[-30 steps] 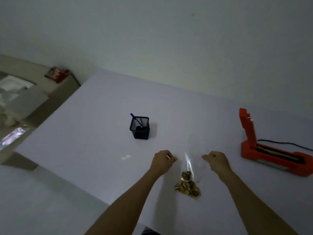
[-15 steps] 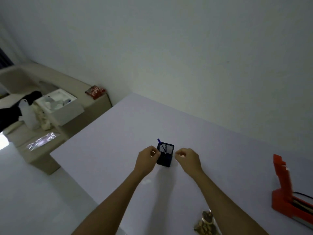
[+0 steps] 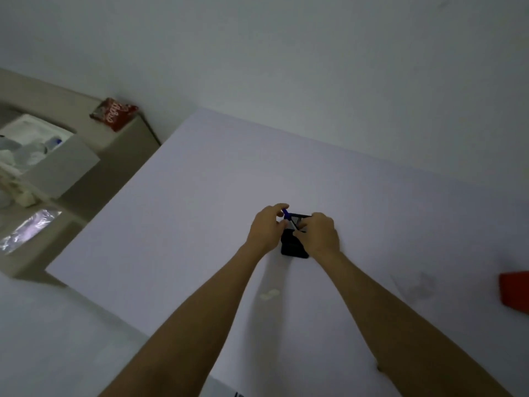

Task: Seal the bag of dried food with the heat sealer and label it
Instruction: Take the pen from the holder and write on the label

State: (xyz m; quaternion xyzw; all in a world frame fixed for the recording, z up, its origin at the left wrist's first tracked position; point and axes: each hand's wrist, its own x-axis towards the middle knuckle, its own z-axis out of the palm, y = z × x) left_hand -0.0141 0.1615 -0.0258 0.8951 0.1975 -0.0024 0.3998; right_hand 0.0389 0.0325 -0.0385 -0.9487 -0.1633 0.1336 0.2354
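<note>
Your left hand (image 3: 264, 230) pinches the blue pen (image 3: 286, 214) by its top, thumb and fingers closed around it. Your right hand (image 3: 317, 236) curls over the black mesh pen holder (image 3: 293, 245); whether it actually grips the rim, I cannot tell. Both sit mid-way across the white table (image 3: 372, 196). A small white label (image 3: 269, 294) lies nearer you. Only a corner of the red heat sealer (image 3: 515, 290) shows at the right, and the bag is out of view. Pull the pen at an angle and the light holder may tip or slide.
</note>
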